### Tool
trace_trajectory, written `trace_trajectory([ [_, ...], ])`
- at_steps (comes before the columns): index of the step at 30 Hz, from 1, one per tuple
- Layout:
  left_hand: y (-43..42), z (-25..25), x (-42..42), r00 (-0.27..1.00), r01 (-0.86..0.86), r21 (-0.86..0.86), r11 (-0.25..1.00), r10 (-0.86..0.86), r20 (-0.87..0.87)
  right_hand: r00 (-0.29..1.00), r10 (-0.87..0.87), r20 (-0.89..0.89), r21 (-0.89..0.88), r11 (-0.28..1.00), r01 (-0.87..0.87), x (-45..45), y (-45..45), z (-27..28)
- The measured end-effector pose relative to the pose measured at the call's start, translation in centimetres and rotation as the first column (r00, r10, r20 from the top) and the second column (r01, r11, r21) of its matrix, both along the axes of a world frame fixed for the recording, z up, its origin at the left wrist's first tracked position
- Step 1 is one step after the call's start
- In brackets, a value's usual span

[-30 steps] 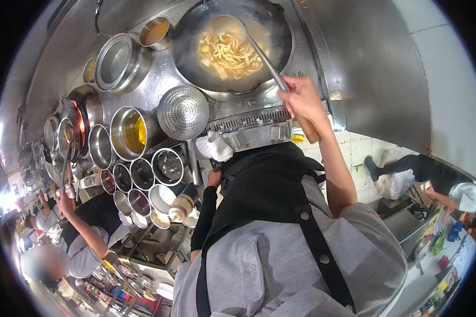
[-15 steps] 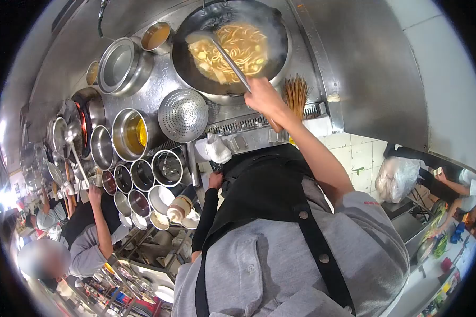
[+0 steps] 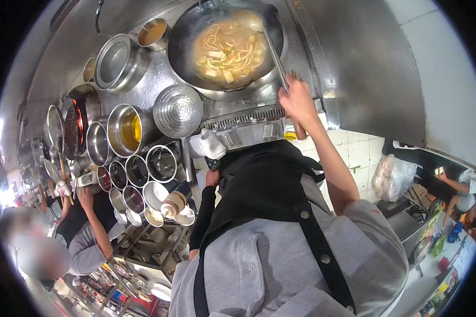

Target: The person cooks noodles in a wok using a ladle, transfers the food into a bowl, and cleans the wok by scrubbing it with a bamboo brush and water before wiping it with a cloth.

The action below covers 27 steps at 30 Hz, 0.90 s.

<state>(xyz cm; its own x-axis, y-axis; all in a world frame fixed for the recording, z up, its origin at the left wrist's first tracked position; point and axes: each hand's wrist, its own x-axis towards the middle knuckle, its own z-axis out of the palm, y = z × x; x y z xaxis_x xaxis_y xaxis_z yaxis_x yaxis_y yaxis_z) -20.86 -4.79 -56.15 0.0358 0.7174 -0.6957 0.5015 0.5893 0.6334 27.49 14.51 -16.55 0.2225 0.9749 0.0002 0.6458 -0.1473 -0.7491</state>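
Note:
My right hand (image 3: pixel 299 101) is closed around the long handle of a metal wok ladle (image 3: pixel 274 53). The ladle's bowl rests in a black wok (image 3: pixel 182 68), at its far right side. Thick noodles (image 3: pixel 225 45) with pale chunks sit in a steaming brown broth there. A bamboo wok brush (image 3: pixel 297 127) is partly hidden behind my right hand. My left hand (image 3: pixel 212 178) is low beside my apron, with its fingers closed by a small dark part below a white cloth (image 3: pixel 211 145). What it grips is hidden.
Left of the wok lie a perforated strainer (image 3: pixel 178 111), a pot with yellow liquid (image 3: pixel 122 132) and a cup of brown sauce (image 3: pixel 152 33). Several seasoning pots (image 3: pixel 163 162) and a squeeze bottle (image 3: pixel 173 205) stand nearer. A co-worker (image 3: pixel 90 232) is at the left.
My right hand has moved right with the ladle, whose bowl went from the wok's left side to its far right. The noodles have shifted. My left hand stays low by the apron.

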Motion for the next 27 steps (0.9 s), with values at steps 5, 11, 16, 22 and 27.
trace_trajectory([
  [5,0.6,2.9,1.5,0.999,0.054,0.055,0.997,-0.053,-0.012,0.736,-0.186,-0.651,-0.29,0.957,-0.015,-1.1,1.2,-2.4],
  [11,-0.5,0.2,0.8,0.996,0.05,-0.002,0.999,-0.05,-0.075,-0.226,-0.368,-0.902,-0.313,0.918,-0.244,-0.7,0.4,-2.9],
  [16,-2.7,1.6,2.1,0.99,-0.127,0.008,0.992,0.127,-0.058,0.128,-0.325,-0.937,-0.344,0.923,-0.176,-1.3,-1.2,1.6],
  [22,-2.4,4.4,3.3,0.986,-0.088,-0.053,0.995,0.079,-0.149,0.367,-0.217,-0.905,-0.285,0.948,-0.142,-0.3,-1.5,4.0],
  [27,-1.6,3.3,3.0,0.989,-0.053,-0.098,0.994,0.038,-0.141,0.371,-0.229,-0.9,-0.296,0.946,-0.134,-0.1,-1.4,5.1],
])
